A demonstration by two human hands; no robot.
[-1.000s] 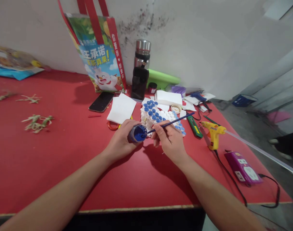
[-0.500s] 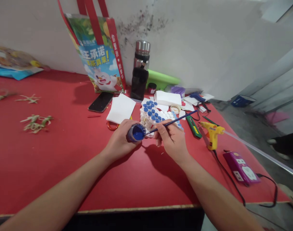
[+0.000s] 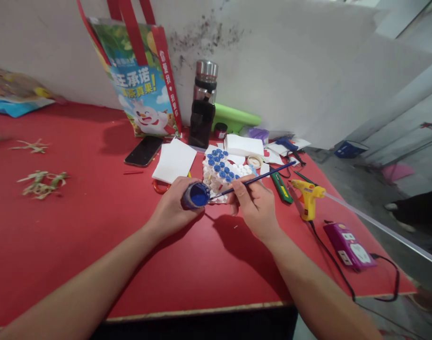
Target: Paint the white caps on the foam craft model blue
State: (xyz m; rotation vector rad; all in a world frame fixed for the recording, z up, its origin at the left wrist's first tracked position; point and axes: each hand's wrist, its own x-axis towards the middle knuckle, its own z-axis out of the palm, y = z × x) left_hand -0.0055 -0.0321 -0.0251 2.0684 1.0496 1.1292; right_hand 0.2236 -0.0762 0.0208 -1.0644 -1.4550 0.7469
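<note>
My left hand [image 3: 171, 204] is closed around a small jar of blue paint [image 3: 196, 195], its mouth tilted toward me and to the right. Between the fingers of my right hand [image 3: 254, 203] is a thin dark-blue paintbrush [image 3: 254, 178]; its tip is at the jar's rim on the right side. Just behind both hands lies a white craft piece [image 3: 211, 179] covered with small round knobs, several of them blue and others white. My right hand hides part of this piece.
Behind stand a printed bag [image 3: 145, 89], a steel bottle [image 3: 204, 85] and a black phone [image 3: 144, 151]. White paper [image 3: 174, 160] lies left of the craft piece. To the right are a green utility knife [image 3: 281, 186], a yellow glue gun [image 3: 307, 196] and a purple power strip [image 3: 349, 246].
The whole view has shifted slightly, so things sit a little farther left. The brush tip stays by the jar's rim, and both hands keep their grips.
</note>
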